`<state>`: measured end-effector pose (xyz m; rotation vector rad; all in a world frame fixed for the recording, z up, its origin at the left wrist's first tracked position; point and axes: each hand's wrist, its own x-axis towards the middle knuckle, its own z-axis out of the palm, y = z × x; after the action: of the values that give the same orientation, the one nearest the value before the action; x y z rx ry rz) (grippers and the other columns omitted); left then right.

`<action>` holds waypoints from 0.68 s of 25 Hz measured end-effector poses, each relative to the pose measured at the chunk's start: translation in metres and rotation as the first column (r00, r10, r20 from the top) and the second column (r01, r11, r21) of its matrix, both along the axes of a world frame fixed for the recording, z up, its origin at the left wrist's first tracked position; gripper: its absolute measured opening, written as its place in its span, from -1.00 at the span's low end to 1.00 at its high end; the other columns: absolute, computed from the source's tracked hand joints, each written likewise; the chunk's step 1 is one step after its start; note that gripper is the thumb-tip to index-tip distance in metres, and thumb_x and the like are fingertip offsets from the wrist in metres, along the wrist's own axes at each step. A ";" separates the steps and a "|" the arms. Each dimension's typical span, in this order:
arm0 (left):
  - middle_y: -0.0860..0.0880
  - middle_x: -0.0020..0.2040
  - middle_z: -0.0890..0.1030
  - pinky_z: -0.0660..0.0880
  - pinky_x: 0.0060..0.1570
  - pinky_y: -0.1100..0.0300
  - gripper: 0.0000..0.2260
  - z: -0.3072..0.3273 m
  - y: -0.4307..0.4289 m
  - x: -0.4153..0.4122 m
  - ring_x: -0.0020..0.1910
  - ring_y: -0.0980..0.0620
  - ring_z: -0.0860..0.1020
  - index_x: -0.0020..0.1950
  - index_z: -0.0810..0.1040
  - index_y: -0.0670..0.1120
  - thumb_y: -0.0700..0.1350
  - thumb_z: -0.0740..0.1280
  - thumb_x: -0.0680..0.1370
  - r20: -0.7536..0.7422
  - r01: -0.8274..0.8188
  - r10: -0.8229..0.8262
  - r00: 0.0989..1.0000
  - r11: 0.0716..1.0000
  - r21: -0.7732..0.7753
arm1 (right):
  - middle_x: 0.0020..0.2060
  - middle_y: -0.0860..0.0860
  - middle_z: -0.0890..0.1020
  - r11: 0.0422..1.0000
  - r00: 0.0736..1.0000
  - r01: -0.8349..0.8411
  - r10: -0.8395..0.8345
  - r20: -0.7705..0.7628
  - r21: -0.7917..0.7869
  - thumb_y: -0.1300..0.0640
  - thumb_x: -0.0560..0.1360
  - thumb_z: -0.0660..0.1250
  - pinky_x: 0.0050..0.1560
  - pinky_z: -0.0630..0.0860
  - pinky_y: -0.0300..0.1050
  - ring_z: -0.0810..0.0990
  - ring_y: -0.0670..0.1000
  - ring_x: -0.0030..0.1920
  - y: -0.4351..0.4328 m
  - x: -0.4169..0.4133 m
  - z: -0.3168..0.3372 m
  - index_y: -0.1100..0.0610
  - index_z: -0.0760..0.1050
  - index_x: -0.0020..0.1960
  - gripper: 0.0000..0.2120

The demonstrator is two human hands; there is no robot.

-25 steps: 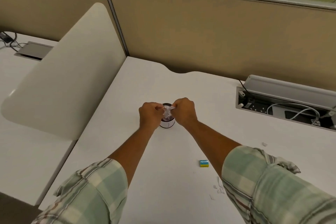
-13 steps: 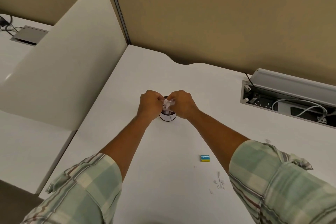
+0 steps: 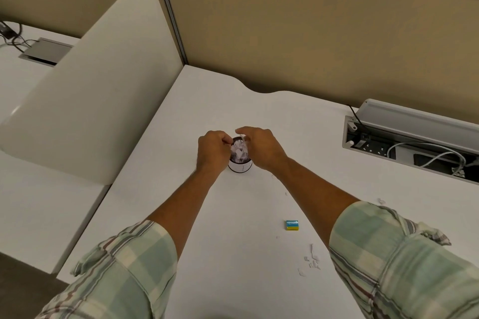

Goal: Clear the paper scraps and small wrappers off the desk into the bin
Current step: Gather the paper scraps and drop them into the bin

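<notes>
A small white bin with a dark rim stands mid-desk, filled with crumpled white paper scraps. My left hand is curled at the bin's left rim, with nothing visible in its fingers. My right hand hovers over the right rim, and a thin white paper scrap hangs between its thumb and forefinger. A small blue-and-yellow wrapper lies on the desk nearer to me, on the right. Several tiny paper bits lie beside my right sleeve. One more bit sits further right.
An open cable tray with sockets and white cables is set into the desk at the right. A white curved divider stands along the left edge. A tan partition wall closes the back. The neighbouring desk lies at far left.
The crumpled paper that both hands held above the bin has dropped into it. My right hand's fingers have spread, and the hands have moved slightly apart.
</notes>
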<state>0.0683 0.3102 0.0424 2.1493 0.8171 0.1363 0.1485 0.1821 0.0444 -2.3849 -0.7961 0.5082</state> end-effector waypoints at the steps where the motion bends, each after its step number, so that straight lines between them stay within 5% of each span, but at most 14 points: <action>1: -0.11 -0.12 0.74 0.66 -0.09 0.10 -0.78 0.001 0.001 0.000 -0.16 -0.05 0.69 -0.10 0.73 -0.17 -0.40 0.33 0.49 0.014 -0.003 0.002 1.000 1.000 0.013 | 0.22 0.13 0.67 1.000 1.000 -0.001 0.001 0.004 -0.007 0.39 0.51 0.31 0.17 0.64 0.04 0.66 0.14 0.16 0.000 0.000 0.000 0.07 0.47 0.42 -0.48; 6: -0.07 -0.10 0.72 0.56 -0.12 0.26 -0.83 0.001 0.005 0.000 -0.13 0.02 0.66 -0.05 0.72 -0.16 -0.38 0.43 0.46 0.021 -0.013 0.012 1.000 0.999 0.034 | 0.02 0.06 0.70 0.996 0.997 0.077 -0.076 0.018 -0.038 0.28 0.57 0.32 -0.01 0.68 0.01 0.68 0.05 -0.03 -0.005 0.005 -0.002 0.03 0.52 0.28 -0.68; 12: 0.00 -0.21 0.71 0.59 -0.18 0.31 -0.86 -0.003 0.005 -0.004 -0.24 0.13 0.64 -0.06 0.71 -0.12 -0.30 0.49 0.44 0.067 -0.043 0.045 0.997 0.999 -0.031 | -0.18 -0.08 0.67 0.980 0.983 0.183 -0.185 0.008 0.072 0.30 0.50 0.39 -0.21 0.43 -0.36 0.60 -0.08 -0.16 -0.012 0.010 -0.001 0.12 0.67 -0.03 -0.86; 17: 0.19 -0.29 0.64 0.46 -0.27 0.54 -0.87 -0.014 0.004 -0.012 -0.30 0.36 0.60 -0.11 0.71 -0.08 -0.27 0.41 0.48 0.130 -0.100 0.110 0.985 0.992 -0.082 | -0.07 -0.03 0.72 0.960 0.964 0.259 -0.249 -0.094 0.109 0.30 0.56 0.31 -0.17 0.34 -0.50 0.59 -0.10 -0.09 -0.030 0.021 -0.012 0.14 0.69 0.02 -0.81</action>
<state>0.0562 0.3140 0.0282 2.0032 0.8440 0.2965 0.1691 0.1525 0.0327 -2.2958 -0.4615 0.4334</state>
